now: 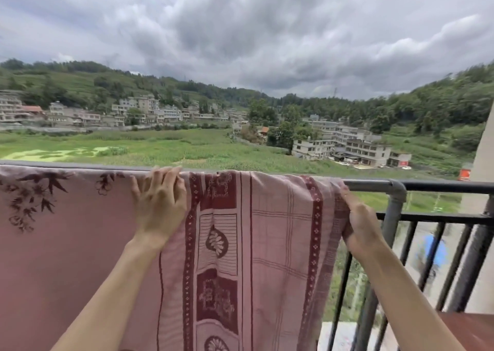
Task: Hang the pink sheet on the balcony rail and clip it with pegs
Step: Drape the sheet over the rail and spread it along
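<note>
The pink sheet (256, 243), with dark red flower prints and a patterned border, hangs over the balcony rail (441, 186) and covers most of its length. My left hand (160, 203) lies against the sheet near the top, its fingers hooked over the cloth on the rail. My right hand (358, 225) grips the sheet's right edge just below the rail. No pegs are in view.
A grey pipe post (393, 217) and black vertical bars (454, 265) stand bare to the right of the sheet. A wall or pillar (481, 163) closes the far right. Fields, houses and wooded hills lie far below.
</note>
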A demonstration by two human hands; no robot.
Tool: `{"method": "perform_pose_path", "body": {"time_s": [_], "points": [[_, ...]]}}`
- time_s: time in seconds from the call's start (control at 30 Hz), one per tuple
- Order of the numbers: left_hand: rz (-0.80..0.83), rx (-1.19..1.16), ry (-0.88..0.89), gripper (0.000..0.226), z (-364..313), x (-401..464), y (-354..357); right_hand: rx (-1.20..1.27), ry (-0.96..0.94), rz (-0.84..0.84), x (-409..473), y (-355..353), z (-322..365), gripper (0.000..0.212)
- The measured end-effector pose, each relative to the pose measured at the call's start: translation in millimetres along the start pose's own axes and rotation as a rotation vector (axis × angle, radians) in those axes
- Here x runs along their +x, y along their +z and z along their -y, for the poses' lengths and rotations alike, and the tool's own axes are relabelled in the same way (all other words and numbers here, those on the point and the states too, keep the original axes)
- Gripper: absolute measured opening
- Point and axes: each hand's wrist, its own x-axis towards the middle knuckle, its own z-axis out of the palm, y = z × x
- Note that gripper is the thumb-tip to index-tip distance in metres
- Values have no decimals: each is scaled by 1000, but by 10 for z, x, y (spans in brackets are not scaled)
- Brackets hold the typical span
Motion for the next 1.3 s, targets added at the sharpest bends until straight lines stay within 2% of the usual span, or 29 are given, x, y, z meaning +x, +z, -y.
{"method": "perform_pose_path", "body": {"time_s": [0.17, 0.3, 0.37, 0.43, 0.53, 0.63, 0.7, 0.8, 0.9, 0.97, 1.03, 1.17, 1.3], "points": [[17, -186, 245, 29, -776, -375, 169, 44, 111, 197, 24, -70, 10, 36], [277, -427, 329, 36, -1446, -708, 235, 53, 214, 407, -103, -144, 2, 53], [325, -420, 305, 49, -1693, -840, 357, 28, 221, 483, -118, -194, 28, 74], [329, -382, 206, 58, -1855, -899, 486, -4, 229, 559, -102, -223, 87, 87], [267, -367, 72, 49, -1964, -913, 645, -104, 206, 634, -46, -273, 145, 95], [184, -458, 41, 20, -2043, -895, 750, -107, 150, 627, 83, -372, 146, 87], [215, -584, -61, 9, -2062, -870, 754, -98, 139, 630, 163, -433, 164, 71], [333, -782, -292, 16, -2021, -854, 714, -255, 93, 678, 268, -545, 129, 38], [318, -932, -450, 27, -2073, -893, 610, -324, 124, 754, 304, -618, 41, 27], [300, -910, -454, 32, -2148, -935, 559, -281, 175, 774, 295, -619, 4, 29], [304, -811, -384, 32, -2190, -955, 527, -246, 174, 757, 278, -572, -20, 30], [312, -682, -327, 28, -2176, -952, 501, -245, 90, 658, 255, -469, -68, 16], [372, -653, -296, 29, -2165, -960, 505, -186, 289, 699, 277, -393, 8, 17]]}}
